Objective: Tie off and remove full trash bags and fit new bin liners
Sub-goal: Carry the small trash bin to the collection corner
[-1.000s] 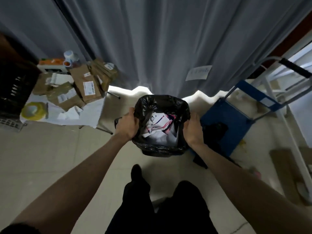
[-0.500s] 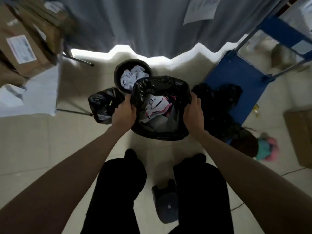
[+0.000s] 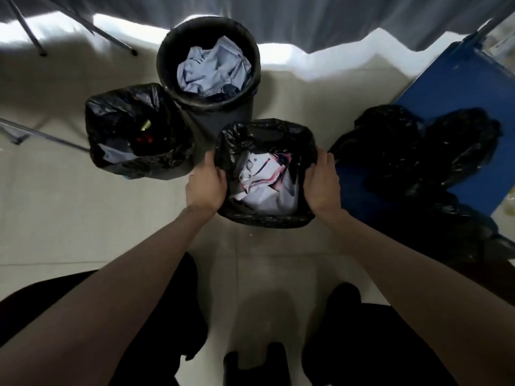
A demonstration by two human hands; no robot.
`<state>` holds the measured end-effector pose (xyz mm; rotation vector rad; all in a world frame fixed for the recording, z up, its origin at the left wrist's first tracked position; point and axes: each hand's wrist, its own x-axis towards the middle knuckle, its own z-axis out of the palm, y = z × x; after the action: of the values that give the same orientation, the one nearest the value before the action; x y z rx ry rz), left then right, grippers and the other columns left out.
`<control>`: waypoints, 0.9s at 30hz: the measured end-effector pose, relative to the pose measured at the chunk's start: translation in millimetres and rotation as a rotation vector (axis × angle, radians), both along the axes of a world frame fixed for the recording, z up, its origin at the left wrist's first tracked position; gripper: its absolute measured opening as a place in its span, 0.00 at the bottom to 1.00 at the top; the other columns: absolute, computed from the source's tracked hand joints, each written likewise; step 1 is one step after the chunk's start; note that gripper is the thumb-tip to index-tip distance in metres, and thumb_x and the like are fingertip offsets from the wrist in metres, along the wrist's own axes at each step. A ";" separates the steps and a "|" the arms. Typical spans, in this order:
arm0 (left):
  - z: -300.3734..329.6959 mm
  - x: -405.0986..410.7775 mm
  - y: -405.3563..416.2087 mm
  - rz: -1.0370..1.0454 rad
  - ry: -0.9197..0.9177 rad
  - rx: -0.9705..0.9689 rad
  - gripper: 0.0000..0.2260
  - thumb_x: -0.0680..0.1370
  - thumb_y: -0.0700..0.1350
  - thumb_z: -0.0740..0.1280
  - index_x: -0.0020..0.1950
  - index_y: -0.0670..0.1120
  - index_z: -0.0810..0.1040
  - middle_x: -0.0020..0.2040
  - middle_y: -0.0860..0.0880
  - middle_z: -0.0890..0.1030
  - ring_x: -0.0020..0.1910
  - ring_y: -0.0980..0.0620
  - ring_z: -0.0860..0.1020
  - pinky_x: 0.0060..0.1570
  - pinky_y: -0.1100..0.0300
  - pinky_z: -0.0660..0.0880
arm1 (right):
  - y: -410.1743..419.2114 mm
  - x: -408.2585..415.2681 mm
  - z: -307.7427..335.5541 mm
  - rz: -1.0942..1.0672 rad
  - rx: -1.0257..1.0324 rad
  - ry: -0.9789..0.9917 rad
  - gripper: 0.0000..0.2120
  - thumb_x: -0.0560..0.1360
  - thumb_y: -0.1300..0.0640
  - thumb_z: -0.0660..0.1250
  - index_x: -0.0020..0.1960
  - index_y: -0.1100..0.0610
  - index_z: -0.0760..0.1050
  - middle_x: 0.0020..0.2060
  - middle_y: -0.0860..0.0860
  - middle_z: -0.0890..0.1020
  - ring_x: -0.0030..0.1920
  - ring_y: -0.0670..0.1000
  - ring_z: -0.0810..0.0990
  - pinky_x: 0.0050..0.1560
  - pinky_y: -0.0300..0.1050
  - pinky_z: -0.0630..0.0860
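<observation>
Pale floor tiles (image 3: 69, 218) carry the lined bin (image 3: 267, 218), clamped between left hand (image 3: 205, 188) and right hand (image 3: 322, 188) grip.

Bare forearms (image 3: 145, 277); black trousers (image 3: 390, 344)

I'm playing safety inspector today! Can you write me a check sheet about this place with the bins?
Surface: pale tiled floor, with some small specks.
Job's things: near bin lined with a black bag, full of paper; left bin lined, with scraps inside; round bin holding crumpled paper.
Clutter: black bags heaped on the right, partly on a blue cart.
Hands: left hand and right hand hold the near bin's bag rim, one on each side.
Cables: nothing seen.
Surroundings: grey curtain behind the bins; thin metal legs at the top left.
</observation>
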<state>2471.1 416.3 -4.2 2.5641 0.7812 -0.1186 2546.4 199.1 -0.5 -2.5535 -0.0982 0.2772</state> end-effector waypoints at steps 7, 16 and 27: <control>-36.8 16.8 -11.6 0.004 -0.164 0.024 0.17 0.80 0.41 0.56 0.69 0.44 0.66 0.59 0.36 0.78 0.53 0.30 0.76 0.51 0.43 0.71 | -6.9 13.5 -50.3 -0.037 0.145 -0.128 0.17 0.81 0.62 0.54 0.70 0.60 0.66 0.61 0.59 0.72 0.53 0.61 0.76 0.46 0.46 0.67; -40.9 20.9 -24.3 -0.039 -0.186 0.053 0.14 0.80 0.42 0.57 0.65 0.42 0.67 0.56 0.34 0.78 0.53 0.29 0.75 0.51 0.42 0.71 | -19.8 15.1 -59.5 -0.045 0.100 -0.241 0.17 0.81 0.61 0.55 0.70 0.58 0.65 0.61 0.57 0.71 0.51 0.61 0.75 0.43 0.47 0.64; -33.9 -11.2 -24.4 -0.108 -0.095 0.039 0.12 0.80 0.42 0.56 0.63 0.41 0.64 0.58 0.34 0.77 0.54 0.30 0.76 0.52 0.41 0.72 | -19.3 -32.7 -52.3 -0.122 0.123 -0.199 0.17 0.80 0.63 0.53 0.68 0.59 0.66 0.61 0.59 0.72 0.52 0.64 0.75 0.46 0.50 0.66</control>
<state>2459.9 391.9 -38.1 2.6279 0.6160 -0.0155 2513.7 179.7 -52.8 -2.4462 -0.0327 -0.0300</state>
